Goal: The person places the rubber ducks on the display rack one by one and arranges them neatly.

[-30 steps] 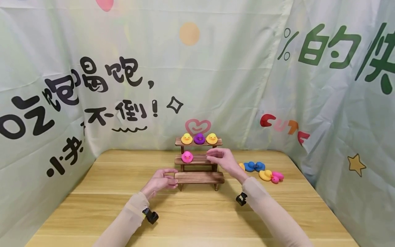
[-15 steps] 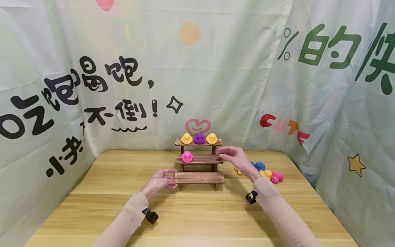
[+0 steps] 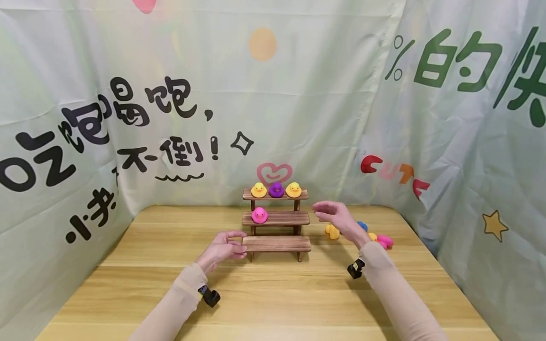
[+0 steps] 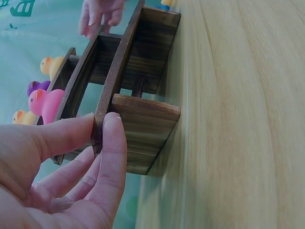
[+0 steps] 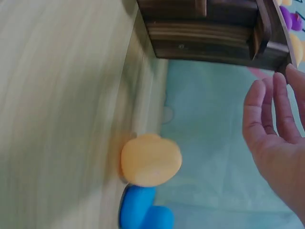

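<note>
A three-step wooden shelf [image 3: 276,244] stands on the table. My left hand [image 3: 222,251] pinches the left end of its lowest board between thumb and fingers, as the left wrist view shows. Two yellow ducks and a purple duck [image 3: 276,190] sit on the top board; a pink duck [image 3: 259,215] sits at the left of the middle board. My right hand [image 3: 339,220] hovers right of the shelf, fingers loosely bent and holding nothing. Below it, a yellow duck [image 5: 151,160] and a blue duck [image 5: 137,208] lie in the right wrist view.
On the table [image 3: 256,298], right of the shelf, lie loose ducks: yellow [image 3: 332,231], blue [image 3: 362,226] and pink [image 3: 386,241], some partly behind the right hand and forearm. A printed curtain [image 3: 320,118] hangs behind the table and along its sides.
My right hand has moved right, from over the middle board to beyond the shelf's right end, and now covers part of the loose ducks. My left hand has stayed at the lowest board.
</note>
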Demonstrator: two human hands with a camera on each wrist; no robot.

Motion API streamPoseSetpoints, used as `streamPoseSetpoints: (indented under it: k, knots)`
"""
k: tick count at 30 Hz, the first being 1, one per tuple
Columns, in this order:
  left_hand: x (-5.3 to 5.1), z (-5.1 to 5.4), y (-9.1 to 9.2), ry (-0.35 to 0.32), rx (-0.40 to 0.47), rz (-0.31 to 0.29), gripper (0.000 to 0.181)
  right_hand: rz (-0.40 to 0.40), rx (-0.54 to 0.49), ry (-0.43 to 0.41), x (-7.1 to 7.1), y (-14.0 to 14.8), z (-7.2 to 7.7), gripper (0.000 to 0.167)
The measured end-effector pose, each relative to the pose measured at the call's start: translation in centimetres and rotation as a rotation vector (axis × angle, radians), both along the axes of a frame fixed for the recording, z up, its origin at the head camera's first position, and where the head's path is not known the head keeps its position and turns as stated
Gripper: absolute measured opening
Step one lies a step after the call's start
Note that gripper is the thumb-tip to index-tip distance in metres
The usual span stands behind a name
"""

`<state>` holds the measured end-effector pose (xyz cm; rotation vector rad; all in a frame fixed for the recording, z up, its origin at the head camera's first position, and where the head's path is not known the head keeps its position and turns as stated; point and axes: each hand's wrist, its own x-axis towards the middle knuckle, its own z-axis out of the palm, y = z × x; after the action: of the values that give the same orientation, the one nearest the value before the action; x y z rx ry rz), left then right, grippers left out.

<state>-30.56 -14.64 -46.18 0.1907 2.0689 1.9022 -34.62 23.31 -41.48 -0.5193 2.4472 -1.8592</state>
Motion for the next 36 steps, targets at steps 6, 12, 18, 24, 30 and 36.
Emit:
streamPoseSetpoints:
  k: [6, 12, 18, 24, 30, 36]
  knots:
    - [-0.1, 0.2, 0.1, -0.005, 0.004, 0.003, 0.052, -0.023, 0.074, -0.027, -0.5, 1.6, -0.3, 0.038]
    - [0.0, 0.3, 0.1, 0.002, 0.007, 0.010, 0.051, -0.065, 0.133, -0.051, -0.8, 2.9, -0.8, 0.038]
    - [-0.2, 0.0, 0.1, -0.008, 0.012, 0.003, 0.052, -0.066, 0.193, -0.067, -0.7, 3.9, -1.7, 0.039]
    - [-0.2, 0.0, 0.1, -0.004, 0.024, 0.003, 0.051, -0.069, 0.201, -0.108, -0.8, 4.6, -2.5, 0.041]
    - [0.0, 0.0, 0.1, -0.008, 0.020, 0.007, 0.051, -0.059, 0.223, -0.136, -0.9, 5.0, -3.0, 0.042]
    - [0.1, 0.0, 0.1, -0.018, 0.037, 0.013, 0.051, -0.068, 0.299, -0.129, -0.9, 5.0, -3.8, 0.042]
